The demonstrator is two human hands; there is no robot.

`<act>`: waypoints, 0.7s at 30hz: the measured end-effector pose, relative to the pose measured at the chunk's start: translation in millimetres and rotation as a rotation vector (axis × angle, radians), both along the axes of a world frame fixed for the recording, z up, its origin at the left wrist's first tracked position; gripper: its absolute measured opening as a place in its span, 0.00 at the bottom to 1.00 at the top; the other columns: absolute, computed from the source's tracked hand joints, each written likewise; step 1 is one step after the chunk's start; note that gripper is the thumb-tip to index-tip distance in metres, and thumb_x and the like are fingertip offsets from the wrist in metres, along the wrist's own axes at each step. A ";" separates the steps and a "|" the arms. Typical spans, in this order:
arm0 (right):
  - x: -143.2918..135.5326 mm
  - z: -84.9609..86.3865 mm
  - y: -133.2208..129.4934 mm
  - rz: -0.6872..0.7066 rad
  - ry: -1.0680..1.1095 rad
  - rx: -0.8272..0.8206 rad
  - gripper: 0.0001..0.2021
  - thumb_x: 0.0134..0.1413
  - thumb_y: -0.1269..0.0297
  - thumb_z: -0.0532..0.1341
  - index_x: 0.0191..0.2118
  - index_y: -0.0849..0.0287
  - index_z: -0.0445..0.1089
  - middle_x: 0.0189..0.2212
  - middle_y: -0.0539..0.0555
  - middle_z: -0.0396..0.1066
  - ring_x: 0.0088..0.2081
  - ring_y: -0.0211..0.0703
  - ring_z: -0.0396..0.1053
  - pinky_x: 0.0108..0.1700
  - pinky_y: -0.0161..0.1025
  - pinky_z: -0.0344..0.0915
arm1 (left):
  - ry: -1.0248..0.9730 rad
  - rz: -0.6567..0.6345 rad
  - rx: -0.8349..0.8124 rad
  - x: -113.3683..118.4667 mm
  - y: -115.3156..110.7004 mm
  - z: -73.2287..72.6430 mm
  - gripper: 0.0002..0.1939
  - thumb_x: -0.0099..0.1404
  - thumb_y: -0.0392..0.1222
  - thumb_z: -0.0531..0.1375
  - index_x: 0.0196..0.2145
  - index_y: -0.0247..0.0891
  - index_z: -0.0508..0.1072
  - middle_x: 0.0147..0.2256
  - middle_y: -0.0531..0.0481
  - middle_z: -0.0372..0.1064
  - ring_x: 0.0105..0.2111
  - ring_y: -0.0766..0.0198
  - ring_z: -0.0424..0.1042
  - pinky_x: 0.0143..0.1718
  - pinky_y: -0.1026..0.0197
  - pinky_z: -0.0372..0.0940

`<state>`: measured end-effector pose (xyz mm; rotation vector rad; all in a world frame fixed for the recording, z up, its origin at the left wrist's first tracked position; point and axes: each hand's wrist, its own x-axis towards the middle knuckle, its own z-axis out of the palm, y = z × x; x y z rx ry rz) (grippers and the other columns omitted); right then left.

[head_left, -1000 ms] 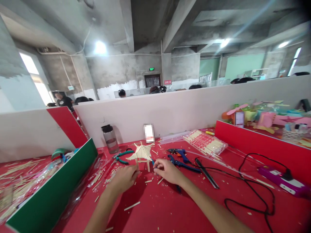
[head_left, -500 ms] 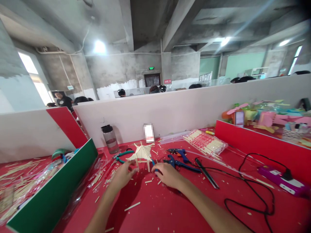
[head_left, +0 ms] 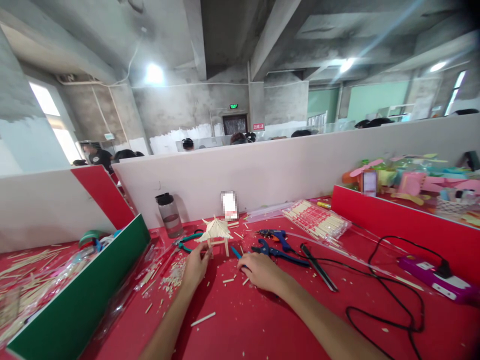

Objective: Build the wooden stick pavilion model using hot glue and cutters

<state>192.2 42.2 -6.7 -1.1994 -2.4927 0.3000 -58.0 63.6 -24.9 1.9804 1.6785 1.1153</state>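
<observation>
A small pavilion model (head_left: 216,228) made of pale wooden sticks stands on the red table, with a peaked roof on thin legs. The fingers of my left hand (head_left: 195,266) are closed at its near left leg. My right hand (head_left: 259,270) rests low over the table to the right, closed around a slim blue pen-like tool (head_left: 235,252) whose tip points toward the model. Its exact kind I cannot make out. Behind my left hand lie teal-handled pliers (head_left: 191,240). Blue cutters (head_left: 279,252) and a blue glue gun (head_left: 279,238) lie past my right hand.
A water bottle (head_left: 170,215) stands at the back left, near a green divider (head_left: 86,290). Bagged sticks (head_left: 317,220), a black-handled cutter knife (head_left: 318,267) and a purple power strip (head_left: 435,280) with a looping black cord lie rightward. Stick scraps (head_left: 174,277) litter the left.
The pavilion model has shifted slightly left and back and turned a little, with my left hand now at its leg. The blue tool in my right hand is now apart from the model.
</observation>
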 end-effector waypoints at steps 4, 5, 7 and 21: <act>1.5 3.0 -0.4 -0.027 0.006 0.030 0.13 0.62 0.69 0.55 0.42 0.52 0.78 0.44 0.53 0.77 0.45 0.46 0.75 0.45 0.35 0.63 | 0.042 0.008 -0.018 3.5 2.8 -2.7 0.20 0.69 0.42 0.50 0.55 0.33 0.67 0.54 0.37 0.73 0.49 0.55 0.76 0.50 0.57 0.68; 2.0 3.6 -0.5 -0.039 0.001 0.040 0.13 0.62 0.69 0.55 0.42 0.52 0.78 0.44 0.53 0.77 0.44 0.46 0.75 0.44 0.35 0.63 | 0.065 0.022 -0.028 3.5 2.0 -2.1 0.21 0.69 0.41 0.50 0.56 0.32 0.66 0.56 0.37 0.72 0.50 0.56 0.76 0.50 0.57 0.68; 3.1 4.5 -0.9 -0.070 -0.031 0.047 0.13 0.63 0.68 0.55 0.42 0.52 0.78 0.43 0.54 0.75 0.42 0.46 0.75 0.42 0.35 0.63 | 0.124 0.070 -0.051 2.5 -1.4 0.6 0.21 0.69 0.39 0.51 0.57 0.32 0.66 0.55 0.34 0.72 0.49 0.54 0.77 0.49 0.55 0.68; -7.2 7.9 -2.3 -0.196 -0.203 0.036 0.10 0.63 0.64 0.58 0.47 0.54 0.73 0.46 0.59 0.72 0.42 0.52 0.75 0.41 0.40 0.64 | 0.483 -0.459 -0.057 27.8 -43.3 20.6 0.23 0.75 0.49 0.46 0.57 0.39 0.72 0.62 0.41 0.65 0.62 0.53 0.65 0.63 0.51 0.58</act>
